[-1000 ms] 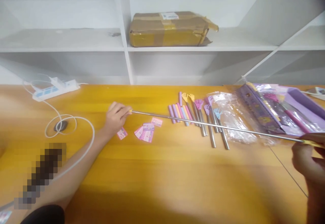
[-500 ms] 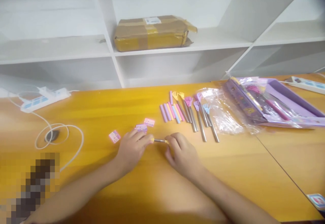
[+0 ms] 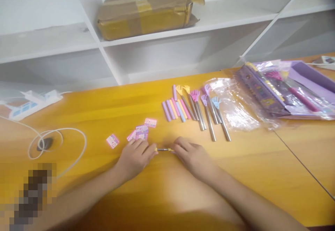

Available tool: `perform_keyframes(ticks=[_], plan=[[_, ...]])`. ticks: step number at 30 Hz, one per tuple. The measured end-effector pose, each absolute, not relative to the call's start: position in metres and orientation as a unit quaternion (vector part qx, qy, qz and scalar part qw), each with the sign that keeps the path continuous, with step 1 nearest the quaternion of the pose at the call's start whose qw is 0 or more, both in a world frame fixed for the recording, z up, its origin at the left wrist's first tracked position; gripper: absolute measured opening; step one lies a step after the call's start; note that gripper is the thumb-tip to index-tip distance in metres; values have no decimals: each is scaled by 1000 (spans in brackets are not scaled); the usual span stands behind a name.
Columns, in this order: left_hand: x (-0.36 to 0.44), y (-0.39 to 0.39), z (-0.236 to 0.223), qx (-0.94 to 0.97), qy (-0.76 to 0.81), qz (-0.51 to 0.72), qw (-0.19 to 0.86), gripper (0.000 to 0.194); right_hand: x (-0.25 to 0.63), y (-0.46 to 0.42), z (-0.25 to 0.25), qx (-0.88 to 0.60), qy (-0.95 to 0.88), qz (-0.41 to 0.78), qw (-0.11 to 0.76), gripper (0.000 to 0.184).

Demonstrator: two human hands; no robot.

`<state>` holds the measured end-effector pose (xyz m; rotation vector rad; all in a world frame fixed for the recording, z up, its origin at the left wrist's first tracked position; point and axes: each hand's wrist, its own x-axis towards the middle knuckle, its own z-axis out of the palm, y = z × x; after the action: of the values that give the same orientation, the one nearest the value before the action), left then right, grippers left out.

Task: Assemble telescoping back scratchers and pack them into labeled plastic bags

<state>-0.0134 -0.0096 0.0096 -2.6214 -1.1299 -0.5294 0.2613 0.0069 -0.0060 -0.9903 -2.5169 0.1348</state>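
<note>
My left hand [image 3: 136, 157] and my right hand [image 3: 192, 156] face each other on the yellow table [image 3: 162, 192], each pinching one end of a collapsed telescopic back scratcher [image 3: 163, 149]. Only a short silver piece with yellow ends shows between the fingers. Just beyond my left hand lie small pink cards [image 3: 141, 132]. Further back, a row of collapsed scratchers with pastel handles and claw heads [image 3: 196, 109] lies side by side.
Crumpled clear wrappers [image 3: 235, 110] and a purple box in plastic [image 3: 285, 89] sit at the right. A white power strip [image 3: 30, 102] and coiled cable [image 3: 56, 143] lie at the left. A taped cardboard parcel [image 3: 146, 11] rests on the white shelf behind the table.
One second ago the scratcher was stretched long between my far-apart hands. It has been pushed together, my hands met at the table's middle, and the view has dipped slightly.
</note>
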Motion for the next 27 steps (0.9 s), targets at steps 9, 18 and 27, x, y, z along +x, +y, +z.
perform_keyframes(ticks=[9, 18, 27], plan=[[-9, -17, -6, -930, -342, -119, 66, 16, 259, 5, 0, -327, -917, 91, 209, 21], [-11, -15, -10, -932, -347, -107, 12, 35, 259, 2, -7, -276, -934, 110, 200, 20], [-9, -13, -11, -922, -373, -103, -8, 41, 258, 2, 0, -286, -936, 106, 174, 21]])
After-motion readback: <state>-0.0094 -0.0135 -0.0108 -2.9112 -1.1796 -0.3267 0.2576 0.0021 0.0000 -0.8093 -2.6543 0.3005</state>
